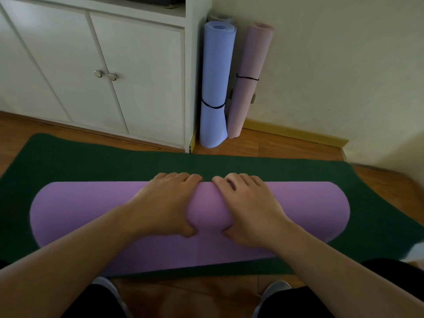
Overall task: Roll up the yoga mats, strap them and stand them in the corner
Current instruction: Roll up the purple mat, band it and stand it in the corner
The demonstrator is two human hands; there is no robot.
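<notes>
A purple yoga mat (pixel 87 210), rolled into a thick roll, lies crosswise on a dark green mat (pixel 103 161) spread flat on the floor. My left hand (pixel 165 203) and my right hand (pixel 250 207) sit side by side on the middle of the roll, fingers curled over its far side and thumbs on its near side. In the corner a blue rolled mat (pixel 216 72) and a pink rolled mat (pixel 249 72) stand upright, each bound with a black strap. Behind the blue one, the top of a third roll (pixel 220 18) shows.
A white cabinet (pixel 96 72) with two knobbed doors stands on the left, beside the corner. The cream wall (pixel 344 65) with its yellow skirting runs along the right. Wooden floor (pixel 286 145) shows around the green mat. My knees and shoes are at the bottom edge.
</notes>
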